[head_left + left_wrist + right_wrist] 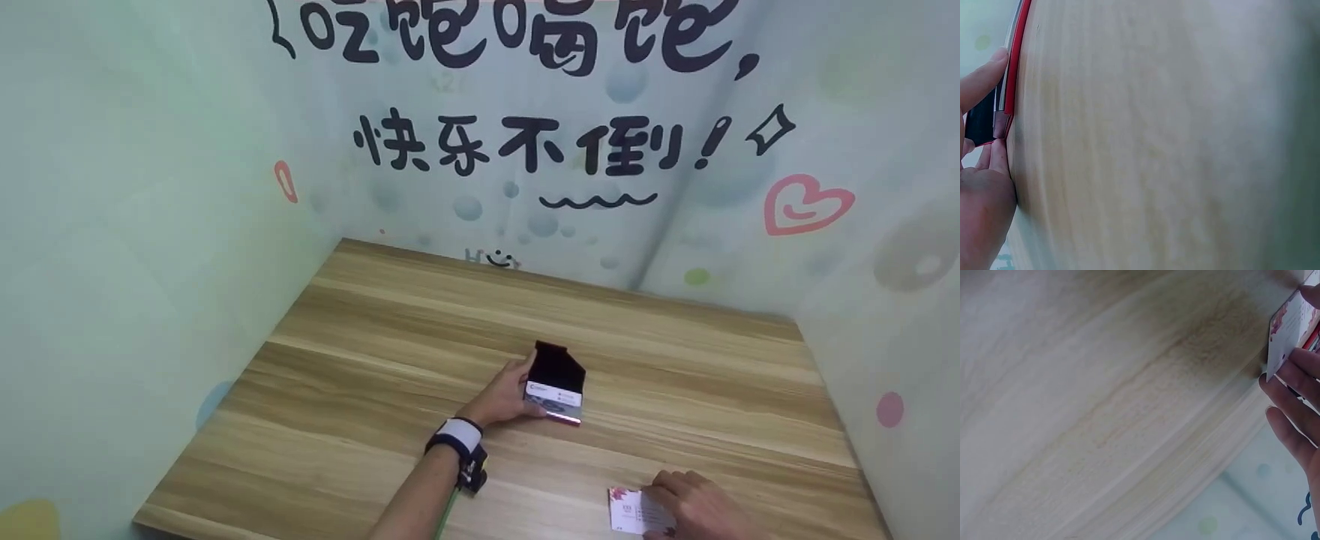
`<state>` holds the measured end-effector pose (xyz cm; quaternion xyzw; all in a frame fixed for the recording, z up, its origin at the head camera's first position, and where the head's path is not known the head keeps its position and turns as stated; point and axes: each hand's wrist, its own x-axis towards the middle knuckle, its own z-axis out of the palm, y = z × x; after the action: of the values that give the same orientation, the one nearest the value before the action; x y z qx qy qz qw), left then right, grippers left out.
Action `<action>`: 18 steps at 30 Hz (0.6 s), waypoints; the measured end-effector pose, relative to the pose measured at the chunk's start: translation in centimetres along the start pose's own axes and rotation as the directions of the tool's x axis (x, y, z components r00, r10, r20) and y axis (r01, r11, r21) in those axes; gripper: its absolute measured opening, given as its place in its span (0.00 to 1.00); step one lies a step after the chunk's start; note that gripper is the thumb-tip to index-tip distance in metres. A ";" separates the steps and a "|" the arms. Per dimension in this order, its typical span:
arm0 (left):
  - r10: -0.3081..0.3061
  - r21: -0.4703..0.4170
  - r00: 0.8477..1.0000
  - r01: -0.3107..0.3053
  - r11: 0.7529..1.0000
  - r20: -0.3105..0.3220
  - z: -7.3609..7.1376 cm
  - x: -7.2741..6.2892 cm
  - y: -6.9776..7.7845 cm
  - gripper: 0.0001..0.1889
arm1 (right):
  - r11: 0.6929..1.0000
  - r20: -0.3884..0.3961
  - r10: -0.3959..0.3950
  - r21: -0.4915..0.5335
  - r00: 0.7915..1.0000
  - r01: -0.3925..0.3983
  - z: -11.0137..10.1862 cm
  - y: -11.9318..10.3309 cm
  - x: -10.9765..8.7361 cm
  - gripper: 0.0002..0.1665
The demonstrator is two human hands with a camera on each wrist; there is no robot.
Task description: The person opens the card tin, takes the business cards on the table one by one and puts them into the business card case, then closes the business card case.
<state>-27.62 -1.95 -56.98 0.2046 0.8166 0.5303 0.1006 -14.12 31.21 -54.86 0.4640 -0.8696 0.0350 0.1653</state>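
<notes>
My left hand (504, 393) grips a business card case (558, 367) near the middle of the table, its flap raised and its lining black. A printed card (553, 400) with a white and grey face lies in the lower part of the case. In the left wrist view, the thumb (985, 79) lies along the front of the case, whose red edge (1015, 67) faces the wood. Closer to me on the right, my right hand (699, 507) pinches a white business card (627, 511) with pink flowers at its corner. The right wrist view shows this card (1282, 343) between thumb and fingers.
The wood-grain table (360, 360) fills the lower scene. Printed cloth walls (480, 217) rise along its back and both sides. A strap with a small camera (471, 469) sits on the left wrist, with a green cable (446, 516) running from it.
</notes>
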 end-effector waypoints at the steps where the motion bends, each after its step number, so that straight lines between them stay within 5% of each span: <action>1: -0.002 0.003 1.000 0.002 1.000 -0.003 0.0 0.0 0.0 0.59 | 1.000 -0.005 0.004 -0.007 1.000 -0.004 0.0 0.0 0.1 0.31; 12: -0.010 -0.005 1.000 0.010 1.000 -0.021 0.1 0.0 0.0 0.59 | 0.987 -0.056 0.152 -0.043 0.987 -0.155 0.4 -0.1 2.2 0.27; 18: 0.005 0.009 1.000 -0.005 1.000 -0.018 0.0 0.0 -0.2 0.59 | 0.988 -0.156 0.095 -0.103 0.983 -0.112 1.0 0.6 4.0 0.28</action>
<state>-27.66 -1.97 -57.16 0.2023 0.8193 0.5286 0.0912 -16.95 28.17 -54.50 0.4041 -0.8782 0.0302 0.2541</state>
